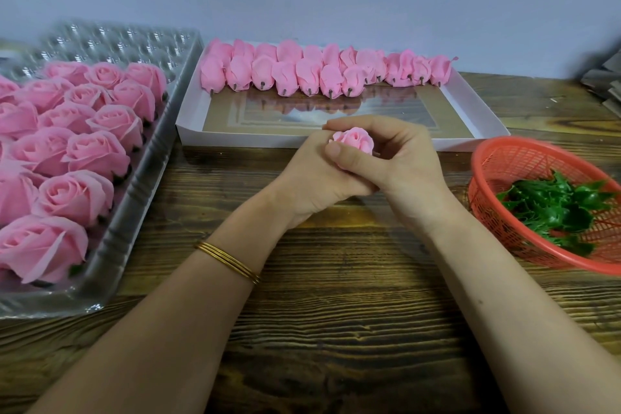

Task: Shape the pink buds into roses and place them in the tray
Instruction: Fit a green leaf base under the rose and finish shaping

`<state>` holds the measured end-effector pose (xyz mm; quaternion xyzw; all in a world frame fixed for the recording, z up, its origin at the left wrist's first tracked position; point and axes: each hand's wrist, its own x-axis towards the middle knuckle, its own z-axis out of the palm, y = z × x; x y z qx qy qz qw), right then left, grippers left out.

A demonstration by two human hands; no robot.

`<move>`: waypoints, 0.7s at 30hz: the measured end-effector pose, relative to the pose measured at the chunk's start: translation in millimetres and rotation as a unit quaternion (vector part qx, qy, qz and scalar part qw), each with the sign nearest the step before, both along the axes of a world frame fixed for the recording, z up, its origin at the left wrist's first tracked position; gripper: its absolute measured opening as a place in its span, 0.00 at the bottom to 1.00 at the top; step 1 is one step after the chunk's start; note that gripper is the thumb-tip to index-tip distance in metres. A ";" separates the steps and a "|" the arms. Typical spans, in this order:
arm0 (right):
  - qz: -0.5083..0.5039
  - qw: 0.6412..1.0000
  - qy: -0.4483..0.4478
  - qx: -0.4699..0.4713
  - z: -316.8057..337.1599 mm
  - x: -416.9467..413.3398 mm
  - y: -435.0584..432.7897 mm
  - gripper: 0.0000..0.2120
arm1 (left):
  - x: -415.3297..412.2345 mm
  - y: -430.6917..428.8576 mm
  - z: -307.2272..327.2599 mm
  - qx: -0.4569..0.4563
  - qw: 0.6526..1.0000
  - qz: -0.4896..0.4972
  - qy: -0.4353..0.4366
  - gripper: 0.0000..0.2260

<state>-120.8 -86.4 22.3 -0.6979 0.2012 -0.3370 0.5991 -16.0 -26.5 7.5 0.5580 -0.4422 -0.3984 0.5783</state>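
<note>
Bud (354,140) is held up over the middle of the table (336,329), just in front of the box (235,139), with both hands round it. The left hand (311,181) grips it from below and from the left. The right hand (406,165) curls round it, thumb across the front and forefinger over the top. Its petals already turn outward into a small rose, but it looks tighter than the finished ones, so I judge it mid-shaping and not ready to set down.

The tray (134,212) on the left carries many open roses (67,151) across its near part, while its far rows of cups are bare. Two rows of unshaped buds (302,72) lie along the far wall of the box, so a good share of the work is left. A red basket (497,158) of green leaves (554,208) stands at the right.
</note>
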 end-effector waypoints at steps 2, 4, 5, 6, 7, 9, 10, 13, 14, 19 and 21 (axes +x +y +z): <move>-0.001 1.000 0.003 -0.006 0.6 0.5 0.7 0.17 | 0.5 1.2 0.9 -0.001 1.000 -0.002 -0.008 0.10; 0.000 1.000 0.005 -0.010 0.9 1.1 1.1 0.18 | 0.6 2.0 1.7 -0.008 1.000 -0.003 -0.010 0.10; 0.001 1.000 0.006 -0.010 0.7 1.4 1.1 0.18 | 0.5 2.0 1.8 -0.012 1.000 -0.002 -0.009 0.11; 0.002 1.000 0.007 -0.007 0.4 1.6 1.1 0.18 | 0.3 2.1 2.0 -0.014 1.000 0.000 -0.007 0.12; 0.003 1.000 0.007 -0.003 0.1 1.7 1.0 0.19 | 0.5 2.0 1.9 -0.016 1.000 0.003 -0.007 0.14; 0.008 1.000 0.008 0.007 -0.3 1.5 0.1 0.20 | 1.3 1.5 0.9 -0.020 1.000 0.003 -0.017 0.14; 0.012 1.000 0.007 0.011 -0.4 1.1 -0.6 0.20 | 1.7 1.7 1.0 -0.021 1.000 0.001 -0.020 0.14; 0.022 0.999 -0.009 0.032 -0.2 -0.3 -2.6 0.22 | 1.6 1.2 1.5 -0.012 1.000 0.001 -0.009 0.13; 0.025 0.998 -0.024 0.043 0.5 -1.0 -3.3 0.22 | 1.5 0.9 1.0 -0.008 1.000 0.004 -0.010 0.12; 0.036 0.993 -0.076 0.078 3.9 -3.0 -6.0 0.17 | 1.1 -0.7 -0.6 0.001 1.000 0.018 -0.020 0.06; 0.040 0.992 -0.079 0.095 3.5 -2.7 -5.2 0.15 | 1.8 -1.0 -1.0 -0.004 1.000 0.014 -0.012 0.07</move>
